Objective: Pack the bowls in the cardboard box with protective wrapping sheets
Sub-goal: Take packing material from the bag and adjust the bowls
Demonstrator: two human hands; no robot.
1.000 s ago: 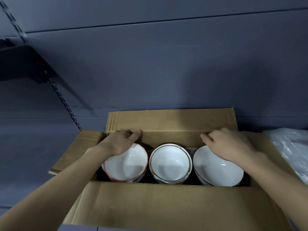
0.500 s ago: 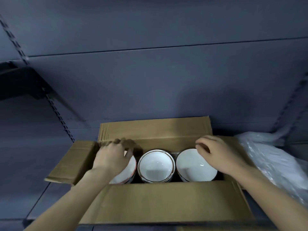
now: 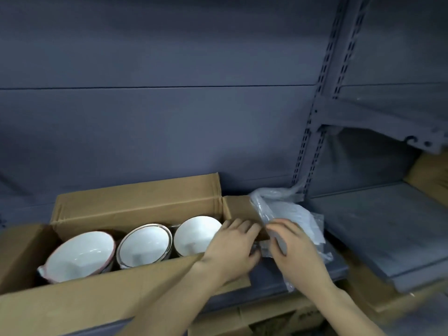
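An open cardboard box [image 3: 135, 207] sits on a grey shelf with three white bowls side by side inside: a pink-rimmed bowl [image 3: 80, 255] at left, a gold-rimmed bowl [image 3: 143, 246] in the middle, a plain bowl [image 3: 194, 232] at right. A heap of clear plastic wrapping sheets [image 3: 288, 212] lies just right of the box. My left hand [image 3: 232, 248] rests over the box's right end flap, fingers spread, touching the sheets' edge. My right hand [image 3: 291, 243] lies on the sheets with its fingers curled onto them.
The grey shelf [image 3: 385, 229] continues to the right past a slotted upright post [image 3: 312, 132]. Brown cardboard [image 3: 431, 175] shows at the far right, and more cartons [image 3: 278, 316] sit below the shelf edge. The box's left flap [image 3: 21, 253] hangs outward.
Both hands left the bowls and the box's back edge and moved right to the wrapping sheets. The view swung right, so the box now sits at lower left.
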